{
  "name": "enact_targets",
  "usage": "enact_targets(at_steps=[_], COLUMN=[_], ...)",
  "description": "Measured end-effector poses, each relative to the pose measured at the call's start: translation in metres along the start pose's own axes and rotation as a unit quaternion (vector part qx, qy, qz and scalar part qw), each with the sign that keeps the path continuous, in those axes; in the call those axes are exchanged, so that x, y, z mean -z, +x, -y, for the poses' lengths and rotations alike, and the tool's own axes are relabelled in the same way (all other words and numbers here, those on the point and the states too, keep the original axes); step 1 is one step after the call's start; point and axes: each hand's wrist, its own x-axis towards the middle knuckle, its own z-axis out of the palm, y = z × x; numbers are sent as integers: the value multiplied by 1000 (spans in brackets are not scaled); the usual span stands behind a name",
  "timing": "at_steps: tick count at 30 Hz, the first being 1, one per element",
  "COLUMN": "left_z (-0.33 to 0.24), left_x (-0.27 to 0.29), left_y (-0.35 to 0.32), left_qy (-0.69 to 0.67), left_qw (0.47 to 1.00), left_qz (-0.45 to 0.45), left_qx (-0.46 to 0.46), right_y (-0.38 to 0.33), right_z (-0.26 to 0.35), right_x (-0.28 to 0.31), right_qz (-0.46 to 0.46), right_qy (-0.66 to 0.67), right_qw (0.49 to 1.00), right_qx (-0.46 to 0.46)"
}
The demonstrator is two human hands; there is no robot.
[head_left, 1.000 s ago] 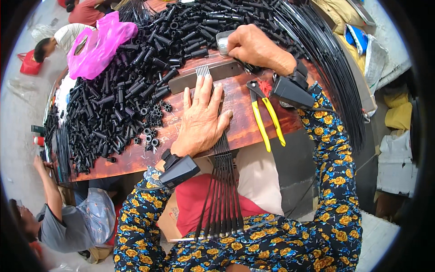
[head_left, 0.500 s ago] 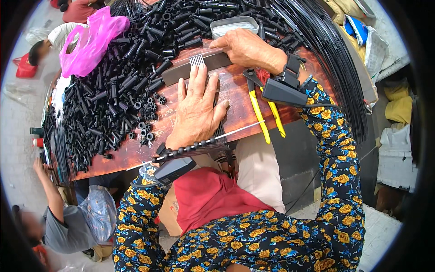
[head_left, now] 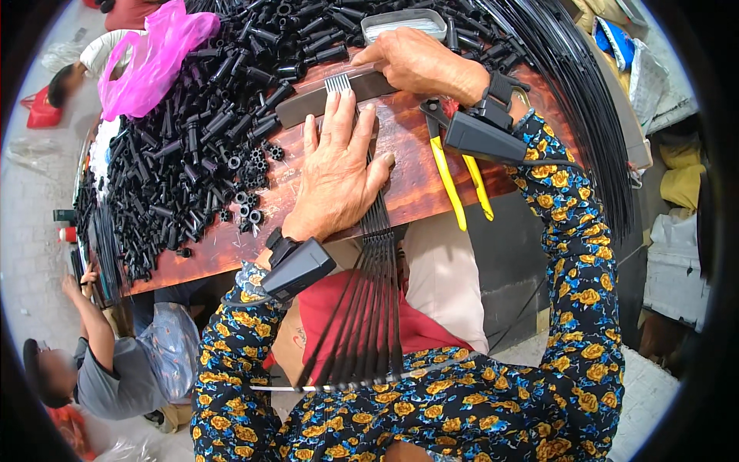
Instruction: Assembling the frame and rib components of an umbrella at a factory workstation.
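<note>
My left hand lies flat with its fingers stretched over a row of thin black rods. Its longest fingertips touch the pale tips of the rods, lined up side by side against a long dark grey bar. Beyond the table edge the rods fan out over my lap to a thin white stick across their lower ends. My right hand is closed over the right part of the bar, index finger pointing left along its far side. Its thumb is hidden. Beside it lie yellow-handled pliers.
Heaped black plastic tubular parts cover the table's left and far side. A clear box sits behind my right hand. Long black rods run down the right edge. A pink bag lies far left; a co-worker sits lower left.
The lower ends of the rods, with the white stick, have dropped from by my left wrist down over my lap. Both hands keep their places at the bar.
</note>
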Motion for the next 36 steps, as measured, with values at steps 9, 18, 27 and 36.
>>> enact_targets(at_steps=[9, 18, 27, 36], left_z=[1, 1, 1, 1], left_x=[1, -1, -1, 1], left_y=[-2, -2, -3, -3], left_qy=[7, -10, 6, 1], left_qw=[1000, 1000, 1000, 1000], left_qz=[10, -14, -6, -9], left_qx=[13, 1, 9, 3], right_y=[9, 13, 12, 15], right_z=[-4, -15, -17, -19], right_x=[-2, -15, -4, -8], right_qz=[-32, -87, -37, -31], right_qy=[-45, -51, 2, -10], right_qw=[998, 995, 999, 999], right_qx=[-6, 6, 39, 40])
